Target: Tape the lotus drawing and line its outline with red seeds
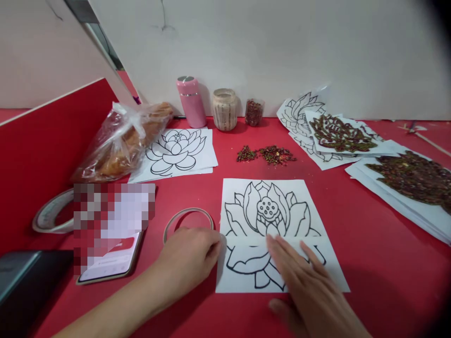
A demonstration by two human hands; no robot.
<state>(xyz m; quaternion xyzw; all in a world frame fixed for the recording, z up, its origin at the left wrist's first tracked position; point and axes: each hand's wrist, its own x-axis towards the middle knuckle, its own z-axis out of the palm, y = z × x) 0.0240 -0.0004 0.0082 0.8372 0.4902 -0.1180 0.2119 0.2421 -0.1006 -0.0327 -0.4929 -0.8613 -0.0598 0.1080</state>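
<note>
A sheet of paper (243,281) printed with a black lotus outline lies on the red table in front of me. A pale strip of tape (246,241) crosses the drawing from side to side. At the sheet's left edge, my left hand (192,251) is closed, its fingertips at the end of this strip and partly hidden. Just behind that hand is a thin ring-shaped tape roll (188,211), its near side covered. My right hand (308,277) lies flat with stretched fingers over the strip and the lower right of the drawing.
Red and green beans (276,155) lie beyond the sheet. A pink bottle (192,103), a jar (224,110) and a bean-filled cup (254,112) line the wall. Bean-covered sheets (341,134) are right; a phone (116,253), wide tape roll (42,218) and bagged bread (123,145) left.
</note>
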